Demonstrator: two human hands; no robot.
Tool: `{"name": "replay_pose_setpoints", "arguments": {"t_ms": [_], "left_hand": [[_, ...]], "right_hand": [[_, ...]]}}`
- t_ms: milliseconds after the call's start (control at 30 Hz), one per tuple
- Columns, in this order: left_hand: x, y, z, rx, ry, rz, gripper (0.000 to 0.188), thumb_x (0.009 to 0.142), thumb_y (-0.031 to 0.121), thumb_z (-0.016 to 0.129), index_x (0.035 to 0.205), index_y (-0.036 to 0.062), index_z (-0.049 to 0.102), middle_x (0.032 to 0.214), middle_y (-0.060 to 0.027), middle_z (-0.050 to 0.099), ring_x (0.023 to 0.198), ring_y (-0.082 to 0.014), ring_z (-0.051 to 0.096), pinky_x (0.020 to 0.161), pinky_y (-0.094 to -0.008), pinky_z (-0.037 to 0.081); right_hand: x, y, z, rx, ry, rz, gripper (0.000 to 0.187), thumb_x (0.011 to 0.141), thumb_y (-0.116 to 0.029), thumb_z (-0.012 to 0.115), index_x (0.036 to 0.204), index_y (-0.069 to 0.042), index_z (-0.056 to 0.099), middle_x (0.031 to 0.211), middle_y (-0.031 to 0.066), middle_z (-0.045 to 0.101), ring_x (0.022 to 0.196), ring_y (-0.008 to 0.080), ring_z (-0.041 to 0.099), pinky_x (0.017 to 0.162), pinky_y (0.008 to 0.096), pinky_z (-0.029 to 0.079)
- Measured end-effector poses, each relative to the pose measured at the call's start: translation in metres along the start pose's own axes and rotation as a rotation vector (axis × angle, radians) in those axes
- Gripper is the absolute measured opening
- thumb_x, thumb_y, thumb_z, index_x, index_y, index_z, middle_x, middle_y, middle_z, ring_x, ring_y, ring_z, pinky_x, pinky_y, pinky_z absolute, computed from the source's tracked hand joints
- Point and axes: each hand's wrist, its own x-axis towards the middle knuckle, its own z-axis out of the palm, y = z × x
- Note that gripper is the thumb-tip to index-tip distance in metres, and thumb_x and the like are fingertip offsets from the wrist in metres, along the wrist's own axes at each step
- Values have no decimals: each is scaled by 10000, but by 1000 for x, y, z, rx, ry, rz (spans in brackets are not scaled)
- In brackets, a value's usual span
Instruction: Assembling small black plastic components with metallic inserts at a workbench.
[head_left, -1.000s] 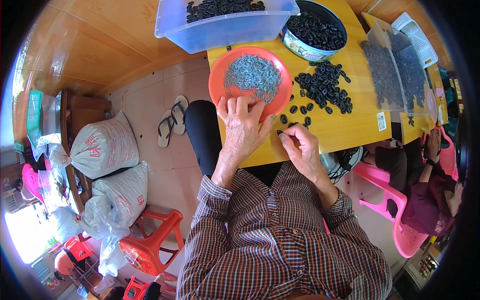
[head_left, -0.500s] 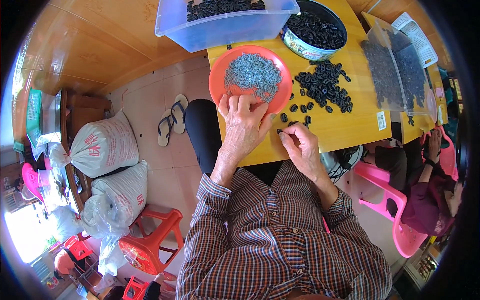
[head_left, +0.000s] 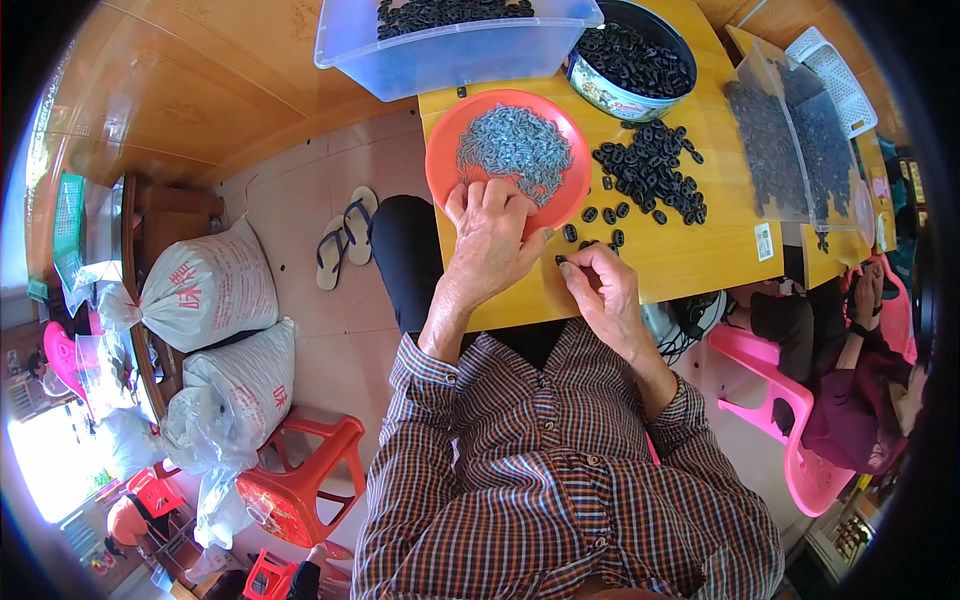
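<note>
My left hand (head_left: 490, 240) reaches over the near rim of a round orange-red plate (head_left: 440, 160). Its fingers are bent down into the plate with the thumb apart, and I see nothing held in them. A heap of small silver screw-like pieces (head_left: 515, 145) lies in the plate, just beyond the fingertips. Between thumb and forefinger, my right hand (head_left: 607, 295) pinches a small black oval part (head_left: 561, 260) above the table's near edge. Several loose black oval parts (head_left: 590, 214) lie close by, in front of a larger pile (head_left: 650, 170).
On the yellow table (head_left: 700, 270) stand a clear bin (head_left: 440, 70), a round tin (head_left: 625, 95) and a transparent box (head_left: 770, 150), all holding black parts. White sacks (head_left: 210, 290) and a red stool (head_left: 310, 470) are at left. Another person (head_left: 860, 400) sits at right near a pink chair (head_left: 760, 370).
My left hand has shifted slightly right, its fingers still in the plate. The plate also appears a little further right. My right hand keeps its pinch on the black oval part.
</note>
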Motion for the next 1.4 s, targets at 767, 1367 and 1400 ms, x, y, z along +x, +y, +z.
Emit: {"name": "replay_pose_setpoints", "arguments": {"t_ms": [767, 1367, 1400], "left_hand": [[-22, 20, 2, -158, 262, -103, 98, 792, -2, 623, 875, 11, 573, 798, -116, 578, 772, -294, 575, 659, -376, 471], [-41, -6, 16, -1170, 358, -482, 135, 856, -28, 609, 985, -37, 650, 866, -59, 661, 756, -107, 628, 721, -259, 547], [-42, -6, 17, -1230, 362, -477, 140, 856, -33, 608, 988, -36, 652, 875, -66, 664, 775, -118, 638, 741, -271, 555]], "right_hand": [[1, -1, 2, 44, -12, 46, 58, 838, 0, 626, 833, 20, 572, 712, 38, 592, 597, 75, 544, 526, 230, 439], [30, -1, 23, 97, -55, 115, 101, 903, -43, 573, 973, 25, 600, 861, 42, 660, 759, 52, 589, 676, 187, 462], [29, -3, 22, 107, -67, 123, 102, 901, -46, 578, 972, 24, 601, 862, 42, 659, 746, 54, 585, 675, 185, 461]]}}
